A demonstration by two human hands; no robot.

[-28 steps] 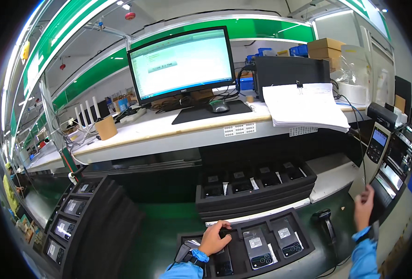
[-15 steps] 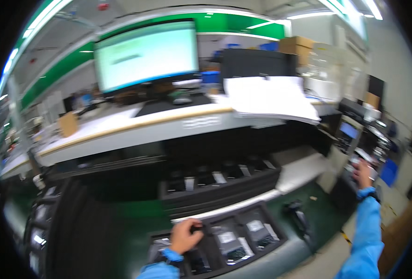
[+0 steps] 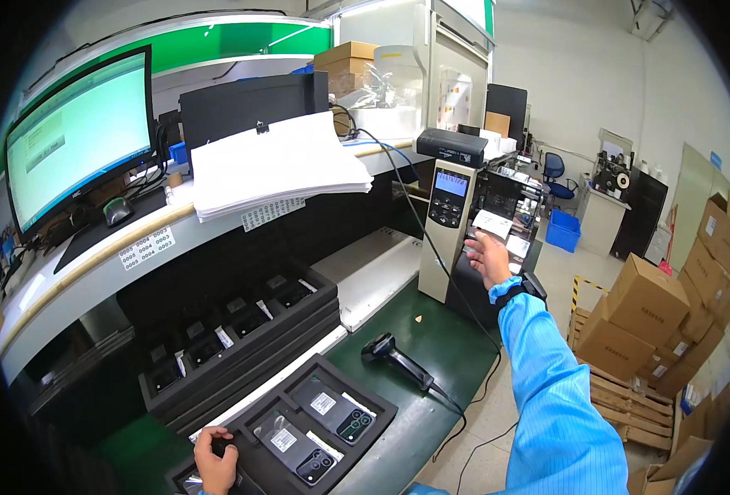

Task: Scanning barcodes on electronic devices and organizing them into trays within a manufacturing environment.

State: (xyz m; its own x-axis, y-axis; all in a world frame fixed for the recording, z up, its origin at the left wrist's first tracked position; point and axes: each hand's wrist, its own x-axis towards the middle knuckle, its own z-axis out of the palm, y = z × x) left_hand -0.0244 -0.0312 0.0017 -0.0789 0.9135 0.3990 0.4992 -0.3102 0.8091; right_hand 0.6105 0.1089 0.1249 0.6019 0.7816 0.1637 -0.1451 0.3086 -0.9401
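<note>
My right hand (image 3: pixel 489 257), in a blue sleeve, reaches to the front of a label printer (image 3: pixel 447 219). Its fingers pinch the edge of a white label (image 3: pixel 494 223) at the printer's mouth. At the lower left, my left hand (image 3: pixel 216 462) is closed at the edge of a black foam tray (image 3: pixel 311 371); something dark shows between thumb and fingers, too hidden to name. Two smartphones, one (image 3: pixel 287 441) beside my left hand and another (image 3: pixel 336 412) to its right, lie in tray pockets with white labels on them and narrow white strips beside them.
A handheld barcode scanner (image 3: pixel 398 361) lies on the green bench, its cable trailing right. Behind are stacked foam trays (image 3: pixel 241 363) with more phones. A shelf above holds a monitor (image 3: pixel 84 144), mouse (image 3: pixel 118 212) and paper stack (image 3: pixel 278 169). Cartons (image 3: pixel 645 305) stand on a pallet at right.
The view has swung to the right, bringing the printer toward the middle. My right hand is still at the printer, now at the label; my left hand stays by the tray.
</note>
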